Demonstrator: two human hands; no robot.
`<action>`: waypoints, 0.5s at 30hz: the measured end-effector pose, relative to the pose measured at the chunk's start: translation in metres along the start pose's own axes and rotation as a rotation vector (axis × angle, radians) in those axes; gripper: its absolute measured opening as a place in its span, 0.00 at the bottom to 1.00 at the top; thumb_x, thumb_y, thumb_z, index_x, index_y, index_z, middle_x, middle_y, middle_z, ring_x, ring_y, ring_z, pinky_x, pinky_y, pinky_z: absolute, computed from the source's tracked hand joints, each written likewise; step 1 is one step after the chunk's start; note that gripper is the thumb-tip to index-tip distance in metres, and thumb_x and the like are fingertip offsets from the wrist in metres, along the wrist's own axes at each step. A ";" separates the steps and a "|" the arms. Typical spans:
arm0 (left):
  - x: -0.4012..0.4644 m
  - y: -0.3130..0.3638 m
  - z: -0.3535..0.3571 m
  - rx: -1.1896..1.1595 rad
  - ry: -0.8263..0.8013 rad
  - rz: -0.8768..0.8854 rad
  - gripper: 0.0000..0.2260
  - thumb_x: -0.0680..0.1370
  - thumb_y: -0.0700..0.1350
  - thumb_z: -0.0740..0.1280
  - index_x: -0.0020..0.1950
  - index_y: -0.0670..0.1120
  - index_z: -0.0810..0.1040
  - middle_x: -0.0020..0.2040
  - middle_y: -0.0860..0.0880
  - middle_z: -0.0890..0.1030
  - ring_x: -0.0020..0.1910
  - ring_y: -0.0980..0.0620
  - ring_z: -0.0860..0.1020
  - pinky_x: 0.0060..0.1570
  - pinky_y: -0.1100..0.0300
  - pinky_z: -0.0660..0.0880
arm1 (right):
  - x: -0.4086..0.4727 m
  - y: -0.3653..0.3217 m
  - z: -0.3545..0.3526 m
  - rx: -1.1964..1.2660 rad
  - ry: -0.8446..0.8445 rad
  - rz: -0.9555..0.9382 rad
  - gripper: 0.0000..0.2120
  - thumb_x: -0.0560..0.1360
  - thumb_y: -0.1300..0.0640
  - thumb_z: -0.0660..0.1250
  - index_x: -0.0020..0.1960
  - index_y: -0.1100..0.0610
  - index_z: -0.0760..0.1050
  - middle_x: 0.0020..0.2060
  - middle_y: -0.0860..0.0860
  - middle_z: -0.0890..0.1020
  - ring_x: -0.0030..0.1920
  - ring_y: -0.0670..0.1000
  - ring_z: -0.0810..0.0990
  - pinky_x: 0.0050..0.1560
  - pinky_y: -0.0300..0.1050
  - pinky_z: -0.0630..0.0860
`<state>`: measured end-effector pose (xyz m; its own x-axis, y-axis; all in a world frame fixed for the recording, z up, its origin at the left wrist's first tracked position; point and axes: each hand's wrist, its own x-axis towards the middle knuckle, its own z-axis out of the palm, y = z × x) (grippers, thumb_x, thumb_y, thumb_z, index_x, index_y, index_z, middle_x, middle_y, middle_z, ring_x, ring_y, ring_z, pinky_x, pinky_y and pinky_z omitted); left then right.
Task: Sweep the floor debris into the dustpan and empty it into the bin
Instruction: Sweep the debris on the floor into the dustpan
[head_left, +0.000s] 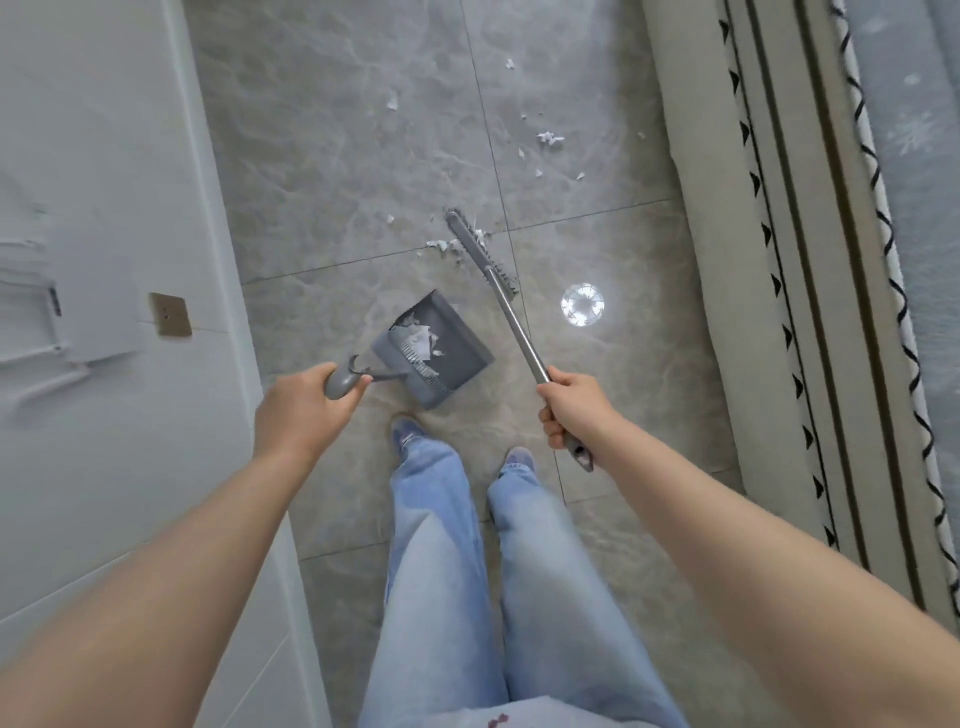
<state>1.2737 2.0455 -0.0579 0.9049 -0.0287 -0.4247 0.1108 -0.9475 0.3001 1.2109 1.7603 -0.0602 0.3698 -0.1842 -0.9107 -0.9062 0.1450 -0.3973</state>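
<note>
My left hand (301, 410) grips the grey handle of a grey dustpan (457, 348) that sits on the tiled floor in front of my feet. Some white paper scraps (422, 340) lie inside the pan. My right hand (569, 408) grips the metal pole of a broom (483, 249), whose head rests on the floor beyond the pan. A small pile of white scraps (444, 247) lies against the broom head. More scraps (549, 139) are scattered farther out on the tiles.
A white wall with a brass socket plate (170, 315) runs along the left. A beige patterned rug edge (769, 260) borders the right. A bright round light reflection (583, 304) shows on the grey tiles. My legs in jeans stand at the bottom centre.
</note>
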 end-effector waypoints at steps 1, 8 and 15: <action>0.005 -0.009 -0.004 0.004 0.008 -0.008 0.19 0.75 0.63 0.66 0.37 0.48 0.76 0.30 0.48 0.76 0.35 0.41 0.76 0.30 0.55 0.70 | 0.004 -0.004 0.009 -0.005 0.009 0.003 0.19 0.79 0.65 0.55 0.68 0.59 0.70 0.29 0.53 0.64 0.24 0.50 0.61 0.21 0.37 0.60; 0.044 -0.078 -0.024 0.047 -0.002 -0.091 0.19 0.75 0.63 0.66 0.37 0.47 0.76 0.32 0.45 0.77 0.37 0.40 0.76 0.32 0.55 0.71 | 0.042 -0.006 0.100 -0.039 0.033 0.130 0.19 0.78 0.65 0.53 0.68 0.61 0.68 0.21 0.51 0.66 0.19 0.50 0.63 0.24 0.40 0.61; 0.074 -0.125 -0.028 0.017 0.010 -0.143 0.19 0.76 0.62 0.65 0.38 0.47 0.78 0.33 0.45 0.78 0.37 0.41 0.75 0.34 0.55 0.70 | 0.015 0.013 0.202 -0.089 -0.097 0.185 0.13 0.78 0.66 0.52 0.54 0.53 0.69 0.20 0.52 0.64 0.18 0.50 0.62 0.22 0.40 0.63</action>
<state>1.3389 2.1704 -0.1025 0.8846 0.1098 -0.4532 0.2317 -0.9470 0.2227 1.2461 1.9560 -0.1019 0.2094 -0.0671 -0.9755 -0.9734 0.0806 -0.2145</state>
